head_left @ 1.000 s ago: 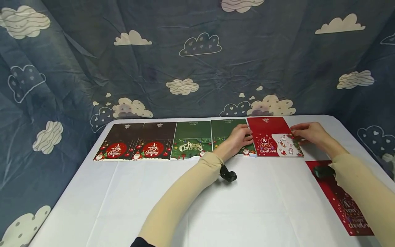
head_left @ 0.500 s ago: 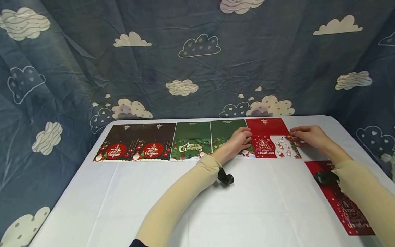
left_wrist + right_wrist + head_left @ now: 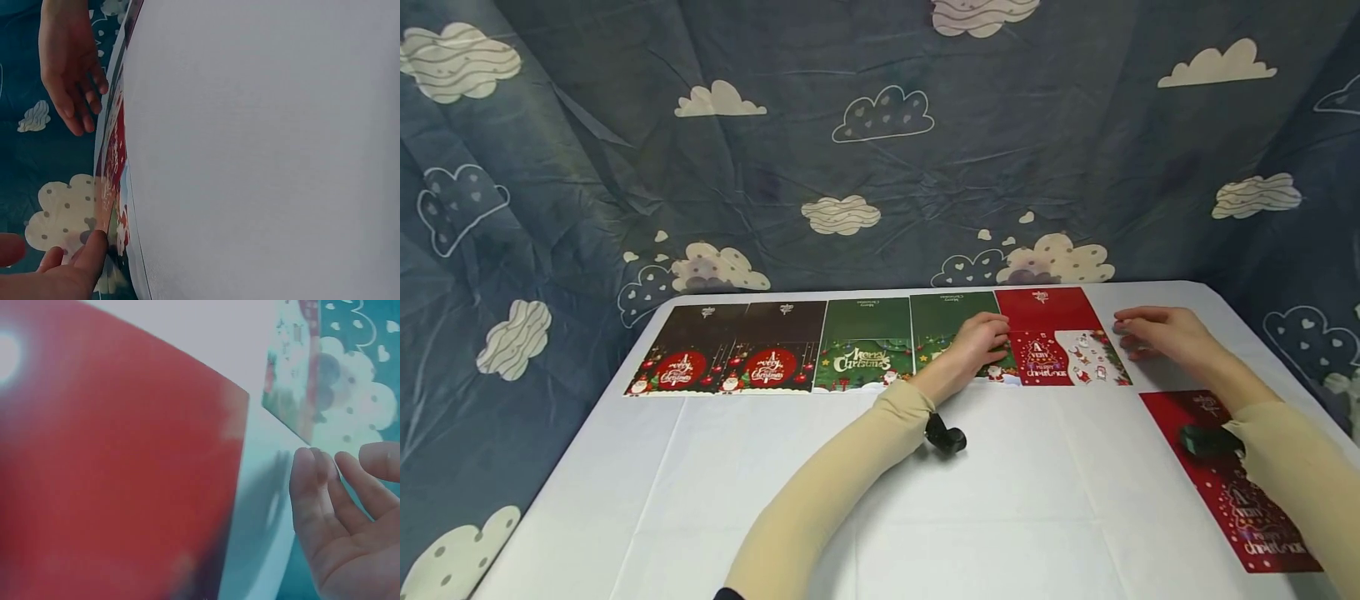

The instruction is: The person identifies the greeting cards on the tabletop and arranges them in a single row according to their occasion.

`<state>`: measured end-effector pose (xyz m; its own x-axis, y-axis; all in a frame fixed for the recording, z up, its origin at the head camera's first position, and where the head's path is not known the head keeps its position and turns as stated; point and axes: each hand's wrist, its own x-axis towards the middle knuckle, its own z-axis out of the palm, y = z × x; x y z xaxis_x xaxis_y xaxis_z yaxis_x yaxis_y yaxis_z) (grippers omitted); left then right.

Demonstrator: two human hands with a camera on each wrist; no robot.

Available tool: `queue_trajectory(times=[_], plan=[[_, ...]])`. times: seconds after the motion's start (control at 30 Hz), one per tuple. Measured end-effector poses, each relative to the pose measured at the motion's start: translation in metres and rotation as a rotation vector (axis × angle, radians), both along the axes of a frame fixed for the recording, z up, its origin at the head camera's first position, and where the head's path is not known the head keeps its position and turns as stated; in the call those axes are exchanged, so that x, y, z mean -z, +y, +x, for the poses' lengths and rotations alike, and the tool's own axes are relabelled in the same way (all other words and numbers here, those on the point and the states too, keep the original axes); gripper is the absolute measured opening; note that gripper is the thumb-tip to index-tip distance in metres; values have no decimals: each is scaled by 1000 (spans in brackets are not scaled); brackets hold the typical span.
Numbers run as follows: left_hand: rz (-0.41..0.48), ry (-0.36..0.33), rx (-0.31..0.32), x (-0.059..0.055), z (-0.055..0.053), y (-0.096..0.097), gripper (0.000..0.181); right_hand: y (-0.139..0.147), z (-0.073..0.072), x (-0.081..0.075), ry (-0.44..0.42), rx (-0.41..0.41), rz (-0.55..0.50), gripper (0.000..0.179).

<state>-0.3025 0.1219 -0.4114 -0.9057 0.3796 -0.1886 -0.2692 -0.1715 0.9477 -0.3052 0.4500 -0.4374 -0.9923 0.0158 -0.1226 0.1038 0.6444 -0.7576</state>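
My left hand (image 3: 973, 346) rests over the right-hand green Christmas card (image 3: 953, 304), its fingertips by the seam with the opened red Christmas card (image 3: 1051, 310). That red card lies flat, picture half towards me. Just right of it is my right hand (image 3: 1168, 333), apart from the card's edge, with loosely bent fingers and nothing in them. In the right wrist view the fingers (image 3: 304, 481) hang past the card's corner. A second red card (image 3: 1176, 425) lies nearer me, partly under my right forearm.
The row continues leftwards with another green card (image 3: 867, 321) and two dark brown cards (image 3: 786, 321) (image 3: 707, 325). A white cloth (image 3: 1000, 508) covers the table, and a blue cloud-print curtain (image 3: 775, 167) hangs behind its far edge.
My right hand has come away from the red card's right edge and drawn slightly right. The card now lies a little further left against the green one. My left hand has barely moved.
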Motion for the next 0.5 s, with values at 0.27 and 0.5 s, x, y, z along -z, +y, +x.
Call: queue_trajectory(times=[0.27, 0.5], plan=[[25, 66, -11, -11, 21, 10, 26, -1, 60, -55, 48, -107, -19, 52], [43, 43, 104, -24, 53, 30, 22, 15, 99, -65, 32, -82, 149, 58]])
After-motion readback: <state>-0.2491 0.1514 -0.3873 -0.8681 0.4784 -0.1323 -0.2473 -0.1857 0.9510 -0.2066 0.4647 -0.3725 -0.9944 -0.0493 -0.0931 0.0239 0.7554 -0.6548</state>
